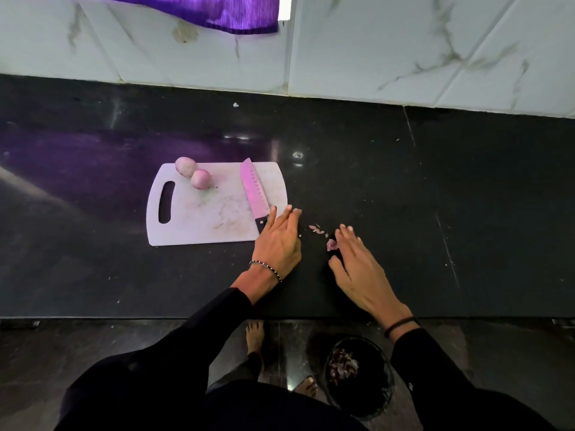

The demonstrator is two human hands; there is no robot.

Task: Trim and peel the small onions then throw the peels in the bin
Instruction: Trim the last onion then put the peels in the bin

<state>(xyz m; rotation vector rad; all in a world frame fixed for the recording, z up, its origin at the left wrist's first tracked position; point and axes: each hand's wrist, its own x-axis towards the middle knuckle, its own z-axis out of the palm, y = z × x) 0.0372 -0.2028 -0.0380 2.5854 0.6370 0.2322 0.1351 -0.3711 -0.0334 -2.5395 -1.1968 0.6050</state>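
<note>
Two peeled small onions lie at the far left corner of a white cutting board. A knife lies on the board's right side, blade pointing away. Onion peel scraps are scattered on the black counter just right of the board. My left hand rests flat at the board's right corner, fingers straight, partly over the knife handle. My right hand lies flat on the counter with straight fingers, touching a pink peel piece. The scraps sit between both hands.
A black bin holding peels stands on the floor below the counter edge, under my right forearm. My bare feet are beside it. A marble-tiled wall backs the counter, and a purple cloth hangs at the top.
</note>
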